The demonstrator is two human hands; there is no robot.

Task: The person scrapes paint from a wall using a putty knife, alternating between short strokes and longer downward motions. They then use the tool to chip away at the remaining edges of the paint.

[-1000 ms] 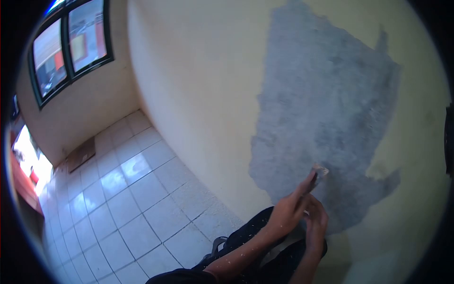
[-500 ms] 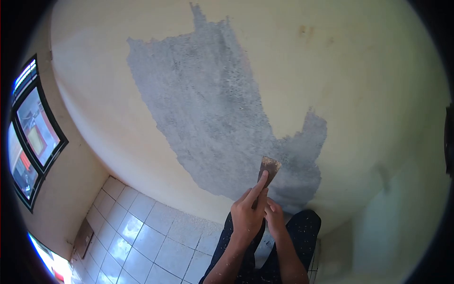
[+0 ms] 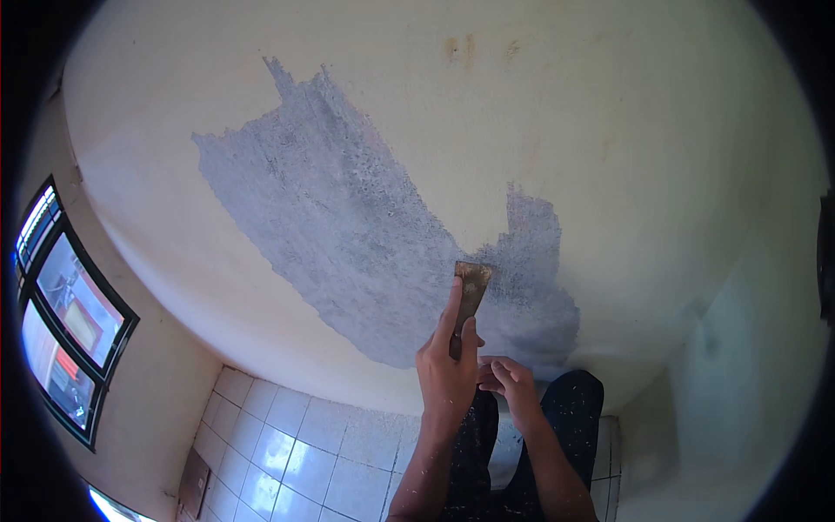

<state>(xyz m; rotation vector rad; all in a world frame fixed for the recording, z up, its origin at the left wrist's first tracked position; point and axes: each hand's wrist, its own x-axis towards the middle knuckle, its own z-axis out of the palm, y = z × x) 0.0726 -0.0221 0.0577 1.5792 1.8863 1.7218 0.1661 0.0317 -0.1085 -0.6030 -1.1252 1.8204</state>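
Observation:
My left hand (image 3: 445, 370) is closed around a putty knife (image 3: 470, 294), its index finger stretched along the blade. The worn, rust-brown blade points up at the wall and overlaps the bare grey patch (image 3: 348, 213), close to the edge of the cream paint (image 3: 452, 157). Just right of it and lower, my right hand (image 3: 513, 383) hangs over my knees with loosely bent fingers apart, holding nothing.
My dark trousers (image 3: 570, 418), speckled with paint flakes, are close under the hands. White floor tiles (image 3: 300, 431) run along the wall's foot. A dark-framed window (image 3: 78, 304) is at the left, and a brown panel (image 3: 193, 481) leans low beside it.
The view has turned, so the wall patch appears tilted and shifted left. My left hand has raised the putty knife toward the patch's upper edge. My right hand has separated from the left.

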